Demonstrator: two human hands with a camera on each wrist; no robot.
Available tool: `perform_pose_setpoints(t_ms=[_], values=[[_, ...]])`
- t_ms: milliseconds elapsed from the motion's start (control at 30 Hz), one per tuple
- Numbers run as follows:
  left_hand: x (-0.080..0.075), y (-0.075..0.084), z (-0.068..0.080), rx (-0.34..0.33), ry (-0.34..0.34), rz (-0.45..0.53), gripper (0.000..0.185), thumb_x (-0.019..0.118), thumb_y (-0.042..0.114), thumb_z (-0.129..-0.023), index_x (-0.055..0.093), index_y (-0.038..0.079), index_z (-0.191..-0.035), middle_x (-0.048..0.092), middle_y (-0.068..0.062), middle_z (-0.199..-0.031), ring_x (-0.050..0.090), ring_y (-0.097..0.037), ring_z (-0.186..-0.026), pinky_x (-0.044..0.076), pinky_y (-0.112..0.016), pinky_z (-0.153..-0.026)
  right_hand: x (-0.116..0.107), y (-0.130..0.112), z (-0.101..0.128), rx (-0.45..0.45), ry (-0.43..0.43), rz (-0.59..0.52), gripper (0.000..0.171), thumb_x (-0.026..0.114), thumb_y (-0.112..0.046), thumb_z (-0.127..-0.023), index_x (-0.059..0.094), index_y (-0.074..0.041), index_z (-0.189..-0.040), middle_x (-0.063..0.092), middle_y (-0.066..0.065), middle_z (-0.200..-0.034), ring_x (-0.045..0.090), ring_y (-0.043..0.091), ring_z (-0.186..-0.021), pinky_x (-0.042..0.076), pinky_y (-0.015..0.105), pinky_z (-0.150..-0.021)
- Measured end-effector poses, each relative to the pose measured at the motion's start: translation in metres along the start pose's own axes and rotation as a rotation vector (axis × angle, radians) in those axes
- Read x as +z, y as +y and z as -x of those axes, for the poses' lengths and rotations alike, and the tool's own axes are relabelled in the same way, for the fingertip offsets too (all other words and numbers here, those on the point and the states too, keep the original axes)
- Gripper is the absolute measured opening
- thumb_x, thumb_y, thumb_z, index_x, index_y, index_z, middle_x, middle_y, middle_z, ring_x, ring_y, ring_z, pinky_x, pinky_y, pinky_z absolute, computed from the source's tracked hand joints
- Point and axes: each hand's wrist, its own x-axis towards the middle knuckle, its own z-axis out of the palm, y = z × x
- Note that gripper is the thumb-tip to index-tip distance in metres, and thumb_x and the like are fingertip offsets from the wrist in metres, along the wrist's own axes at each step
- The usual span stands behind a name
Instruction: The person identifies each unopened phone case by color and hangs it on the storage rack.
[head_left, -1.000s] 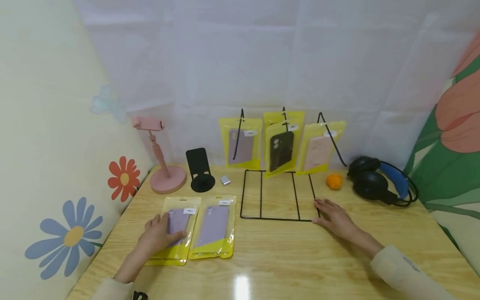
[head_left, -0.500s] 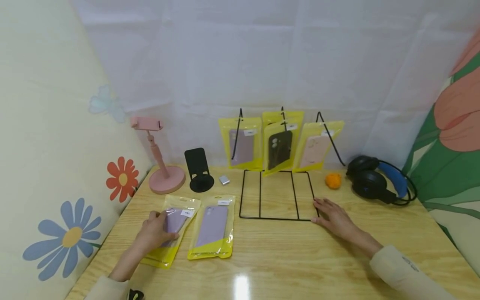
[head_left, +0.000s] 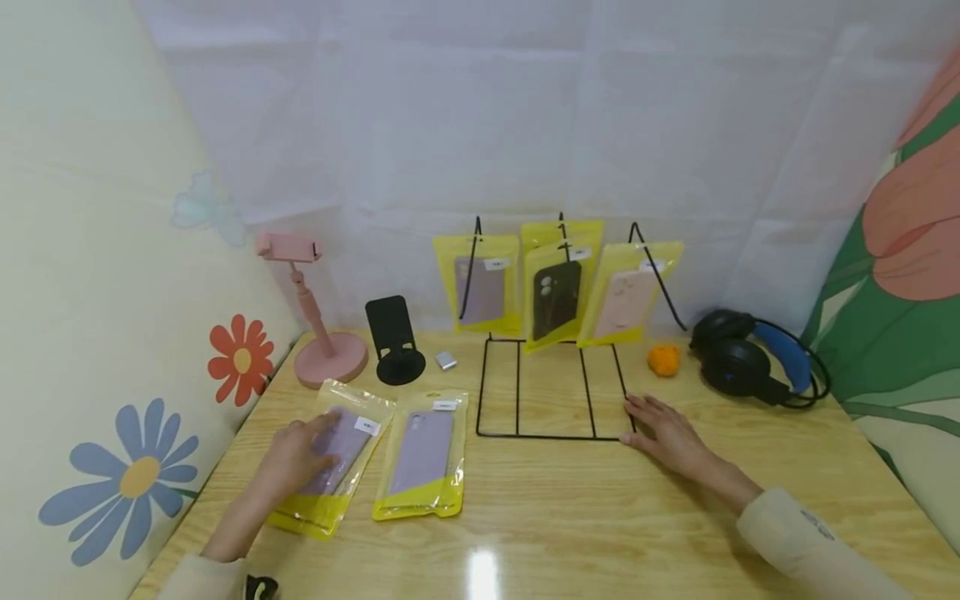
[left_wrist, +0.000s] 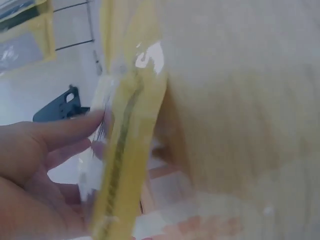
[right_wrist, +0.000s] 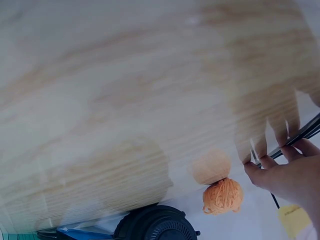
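Observation:
My left hand [head_left: 294, 457] grips a yellow-edged bag with a purple phone case [head_left: 337, 450] by its left side. In the left wrist view the thumb and fingers [left_wrist: 70, 131] pinch the bag, which stands edge-on. The bag slants, its hang-hole end towards the back right. Beside it a second bagged purple phone case [head_left: 423, 454] lies flat. My right hand [head_left: 671, 433] holds the front right corner of a black wire display rack [head_left: 551, 437], fingers and thumb on its wire. Bagged purple [head_left: 483, 287], black [head_left: 557, 300] and pink [head_left: 625, 302] phone cases hang from the rack's hooks.
At the back left stand a pink phone stand [head_left: 330, 358] and a black phone holder [head_left: 400, 362], with a small silver block [head_left: 446, 360] near them. An orange yarn ball [head_left: 663, 360] and black-and-blue headphones [head_left: 738, 362] sit right of the rack. A white cloth [head_left: 480, 125] hangs behind.
The left hand has taken hold of the left bag, drawn it leftward and tilted it, widening the gap to the second bag. The right hand stays at the rack's corner.

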Motion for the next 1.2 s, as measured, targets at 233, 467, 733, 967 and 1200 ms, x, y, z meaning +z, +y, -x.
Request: perform_pose_setpoints(t_ms=[233, 467, 733, 967, 1200], values=[[-0.026, 0.002, 0.002, 0.111, 0.068, 0.117, 0.043, 0.06, -0.008, -0.087, 0.059, -0.002, -0.129, 0.054, -0.032, -0.128, 0.053, -0.048, -0.107, 0.044, -0.061, -0.086, 0.001, 0.002, 0.0, -0.023, 0.018, 0.005, 0.059, 0.068, -0.028, -0.089, 0.052, 0.005, -0.135, 0.046, 0.021, -0.143, 0.035, 0.047, -0.133, 0.028, 0.068, -0.1], [-0.059, 0.029, 0.014, 0.234, 0.256, 0.174, 0.046, 0.062, -0.011, -0.084, 0.062, 0.004, -0.128, 0.058, -0.026, -0.125, 0.052, -0.042, -0.108, 0.047, -0.048, -0.085, 0.001, 0.001, -0.001, -0.021, 0.014, 0.001, 0.059, 0.068, -0.029, -0.09, 0.052, 0.005, -0.135, 0.046, 0.021, -0.143, 0.035, 0.048, -0.133, 0.027, 0.069, -0.1], [-0.064, 0.083, 0.019, 0.489, 0.277, 0.487, 0.044, 0.066, -0.006, -0.086, 0.065, 0.011, -0.127, 0.063, 0.001, -0.12, 0.05, -0.005, -0.087, 0.041, -0.014, -0.064, -0.001, 0.001, -0.001, -0.014, 0.008, 0.001, 0.058, 0.068, -0.028, -0.09, 0.052, 0.005, -0.135, 0.046, 0.022, -0.143, 0.034, 0.048, -0.133, 0.027, 0.069, -0.1], [-0.056, 0.119, 0.006, 0.556, 0.137, 0.704, 0.04, 0.065, -0.002, -0.089, 0.064, 0.008, -0.127, 0.062, 0.003, -0.11, 0.048, -0.007, -0.088, 0.043, -0.018, -0.064, 0.001, 0.003, 0.001, -0.021, 0.014, -0.004, 0.059, 0.068, -0.028, -0.09, 0.051, 0.006, -0.135, 0.045, 0.022, -0.143, 0.034, 0.048, -0.133, 0.027, 0.068, -0.101], [-0.05, 0.132, -0.006, 0.512, 0.086, 0.74, 0.037, 0.066, 0.007, -0.091, 0.064, 0.012, -0.128, 0.062, 0.002, -0.115, 0.046, -0.008, -0.111, 0.044, -0.016, -0.08, 0.001, 0.002, 0.0, -0.02, 0.012, -0.015, 0.06, 0.068, -0.028, -0.09, 0.051, 0.005, -0.136, 0.045, 0.021, -0.144, 0.034, 0.047, -0.133, 0.027, 0.068, -0.101]])
